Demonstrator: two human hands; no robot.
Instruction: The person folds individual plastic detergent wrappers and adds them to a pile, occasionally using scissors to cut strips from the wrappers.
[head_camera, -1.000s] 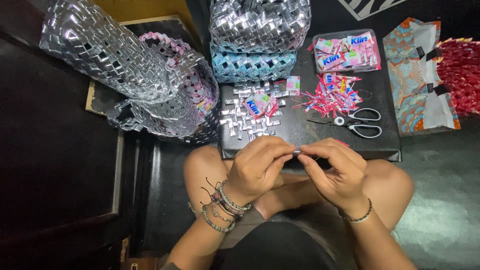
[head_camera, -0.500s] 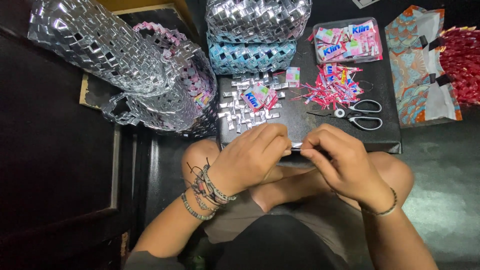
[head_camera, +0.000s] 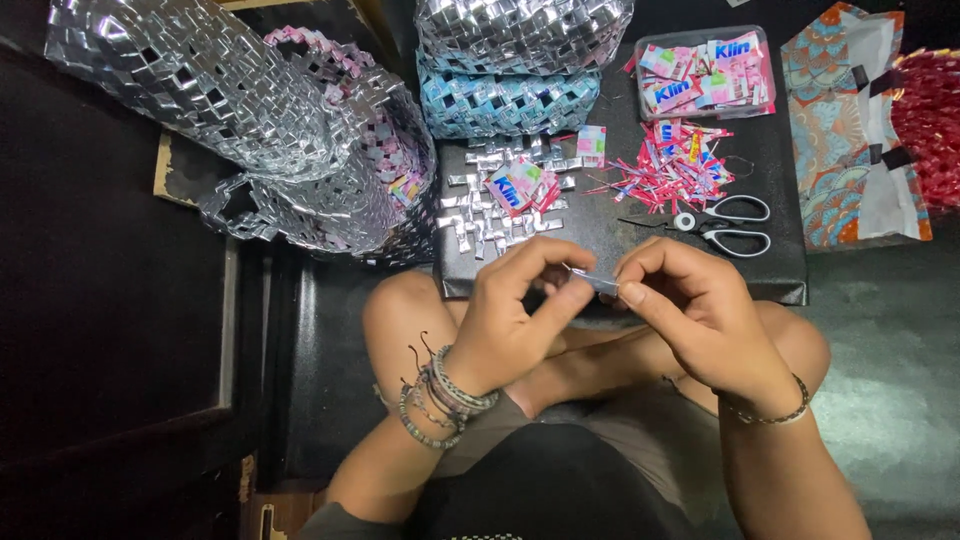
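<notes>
My left hand (head_camera: 520, 305) and my right hand (head_camera: 695, 300) meet above my crossed legs and pinch a small folded silver foil strip (head_camera: 597, 283) between their fingertips. Both hands hover at the near edge of a black board (head_camera: 600, 240). On the board lie several folded silver foil pieces (head_camera: 490, 215), a small stack of pink and blue wrappers (head_camera: 520, 187), a heap of thin pink trimmings (head_camera: 670, 165) and a pair of white-handled scissors (head_camera: 725, 225).
A clear tray of pink wrappers (head_camera: 700, 70) stands at the board's far end. Woven silver foil baskets (head_camera: 230, 110) sit to the left, a silver and blue woven basket (head_camera: 510, 70) behind the board, a patterned cloth bag (head_camera: 850, 140) to the right.
My hands have stayed together on the foil strip, with small finger shifts. The view has moved slightly, so the hands sit a little higher against the board's edge.
</notes>
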